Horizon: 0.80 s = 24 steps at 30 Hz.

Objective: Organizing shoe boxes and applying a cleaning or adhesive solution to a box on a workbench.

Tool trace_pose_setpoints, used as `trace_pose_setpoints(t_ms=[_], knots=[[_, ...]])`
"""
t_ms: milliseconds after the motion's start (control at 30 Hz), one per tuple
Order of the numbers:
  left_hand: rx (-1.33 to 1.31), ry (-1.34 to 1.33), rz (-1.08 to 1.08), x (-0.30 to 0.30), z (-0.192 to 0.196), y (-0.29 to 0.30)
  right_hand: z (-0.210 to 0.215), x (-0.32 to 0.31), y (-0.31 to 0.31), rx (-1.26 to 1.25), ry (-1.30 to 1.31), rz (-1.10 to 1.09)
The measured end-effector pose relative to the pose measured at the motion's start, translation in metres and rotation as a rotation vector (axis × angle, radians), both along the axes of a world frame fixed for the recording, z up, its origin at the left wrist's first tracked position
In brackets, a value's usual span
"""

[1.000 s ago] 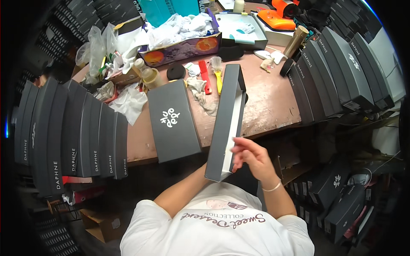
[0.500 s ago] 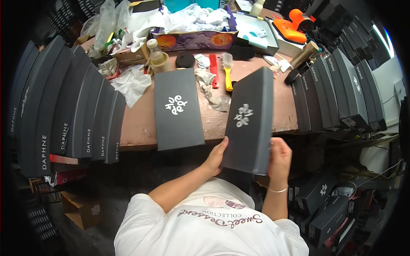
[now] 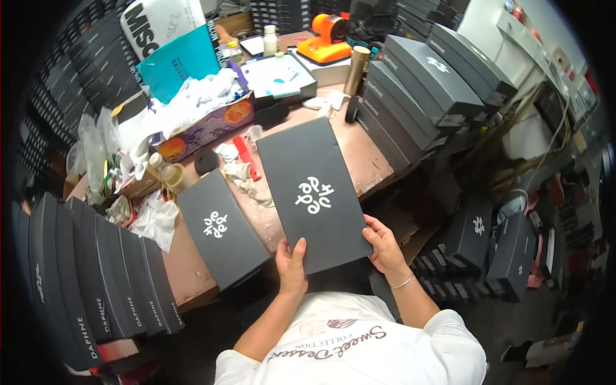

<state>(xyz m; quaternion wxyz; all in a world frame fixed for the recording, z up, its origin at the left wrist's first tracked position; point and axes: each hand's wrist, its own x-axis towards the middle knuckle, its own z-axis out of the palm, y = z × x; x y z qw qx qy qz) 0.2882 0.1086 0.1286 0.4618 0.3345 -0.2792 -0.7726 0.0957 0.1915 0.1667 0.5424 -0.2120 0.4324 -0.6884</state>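
A dark grey shoe box (image 3: 308,157) with white lettering on its lid is held in front of me, over the near edge of the table. My left hand (image 3: 292,265) grips its lower left corner, thumb on the lid. On the lower right edge, my right hand (image 3: 385,244) holds it with the thumb along the side and the fingers partly hidden. A second shoe box (image 3: 221,250) of the same kind lies on the table to the left, close beside the held one.
Shoe boxes (image 3: 80,276) stand in a row at left; stacked boxes (image 3: 417,90) fill the right. Farther back are a carton (image 3: 228,122) of crumpled white paper, a red comb (image 3: 246,158), an orange tool (image 3: 327,45) and a gold cylinder (image 3: 357,69). More boxes (image 3: 510,250) sit low at right.
The held box has turned from tilted on edge to lid facing me. My right hand has settled on its right edge. The whole view has swung to the right.
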Motion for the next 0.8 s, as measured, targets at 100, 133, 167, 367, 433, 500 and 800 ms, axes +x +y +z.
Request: trace_pose_setpoints(t_ms=[100, 133, 167, 367, 433, 500, 800], knots=[[0.014, 0.01, -0.021, -0.001, 0.001, 0.008, -0.004, 0.001, 0.012, 0.007, 0.028, -0.045], [0.019, 0.001, -0.037, -0.004, 0.001, 0.009, -0.005, -0.001, 0.017, 0.013, 0.027, -0.063], [0.025, -0.009, -0.051, -0.007, 0.001, 0.011, -0.006, -0.003, 0.021, 0.018, 0.026, -0.079], [0.007, -0.03, -0.129, -0.015, -0.004, 0.02, -0.007, -0.008, 0.039, 0.093, -0.01, -0.115], [0.004, -0.043, -0.128, -0.015, -0.003, 0.021, -0.003, -0.009, 0.038, 0.112, -0.021, -0.08], [-0.006, -0.041, -0.123, -0.013, 0.002, 0.019, -0.001, -0.003, 0.034, 0.098, 0.001, -0.129], [-0.643, -0.572, -0.156, 0.031, 0.037, 0.007, -0.009, -0.009, 0.034, -0.029, 0.039, -0.004]])
